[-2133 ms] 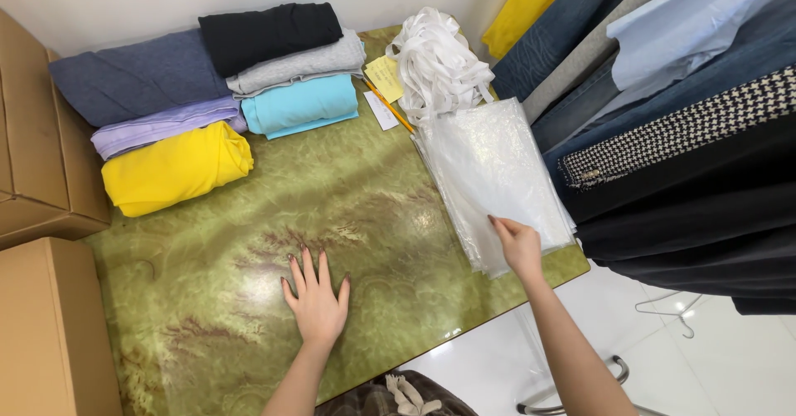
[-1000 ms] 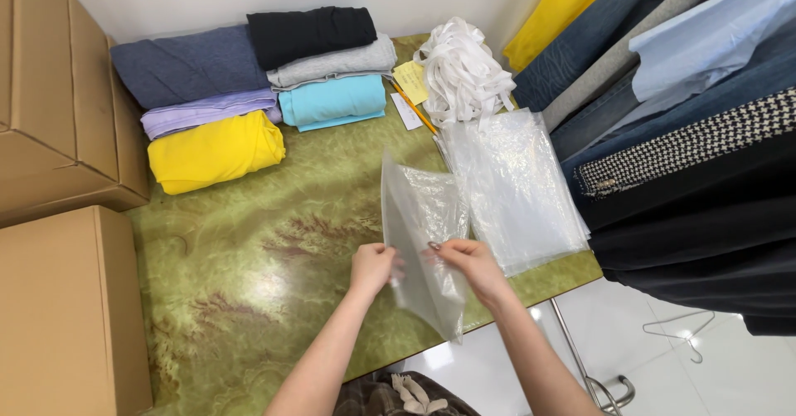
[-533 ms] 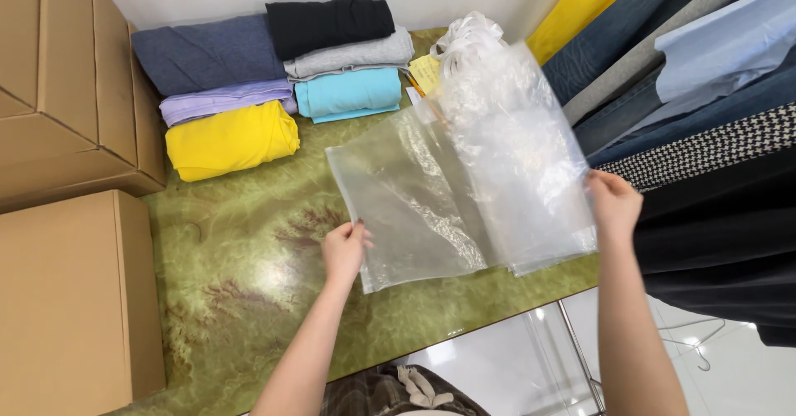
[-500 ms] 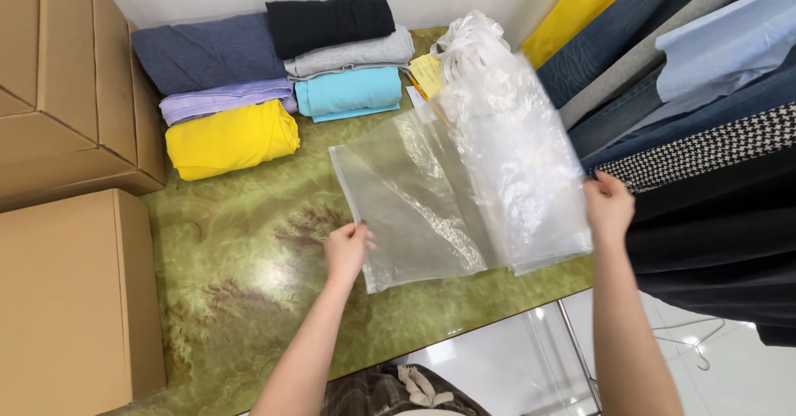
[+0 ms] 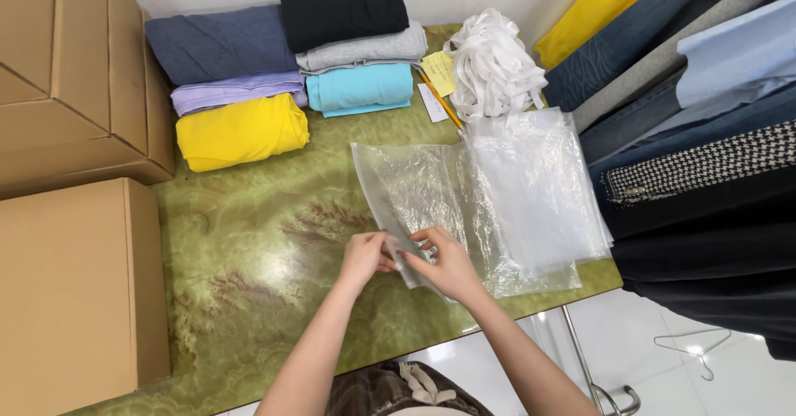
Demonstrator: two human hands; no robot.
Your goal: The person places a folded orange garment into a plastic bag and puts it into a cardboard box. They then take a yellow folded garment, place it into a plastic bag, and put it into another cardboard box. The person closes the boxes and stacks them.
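A green marbled table (image 5: 249, 242) bears folded clothes (image 5: 240, 130), clear plastic bags (image 5: 531, 192) and white straps (image 5: 493, 64).

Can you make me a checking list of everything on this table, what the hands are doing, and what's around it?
Surface: glossy green marbled tabletop, open space in the middle.
Job's things: one clear plastic bag pinched at its near edge by both hands; a stack of clear plastic bags lies right beside it.
Clutter: folded clothes in yellow, lilac, slate blue, black, grey and turquoise; a bundle of white fabric strips; yellow paper note; pencil.
Grippers: left hand and right hand both grip the bag's edge.
Cables: nothing seen.
Surroundings: brown cardboard boxes on the left, hanging garments on the right, white tiled floor.
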